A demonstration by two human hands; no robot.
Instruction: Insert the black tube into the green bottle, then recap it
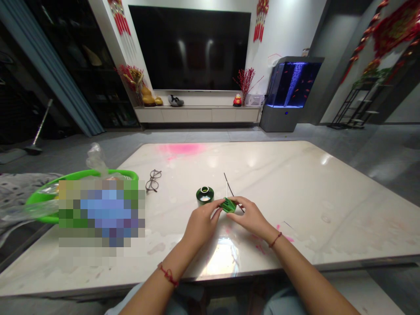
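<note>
Between my two hands is a small green piece with ridged, leaf-like folds point(229, 204); its exact kind is not clear. My left hand point(202, 221) pinches its left edge with the fingertips. Thumb and fingers of my right hand point(251, 215) close on its right side. Just beyond my left fingers stands a dark green round bottle point(205, 196) with an open, pale-rimmed mouth. A thin black stick point(229, 183) lies on the table behind the green piece, its lower part hidden by my right hand. A short thin white stick shows beside it.
The white marble table point(295, 183) bears pink stains. Folded glasses point(153, 180) lie left of the bottle. A green basket point(131, 175) with plastic bags sits at the left edge, partly blurred out. A television, low cabinet and fish tank point(292, 85) stand beyond the table.
</note>
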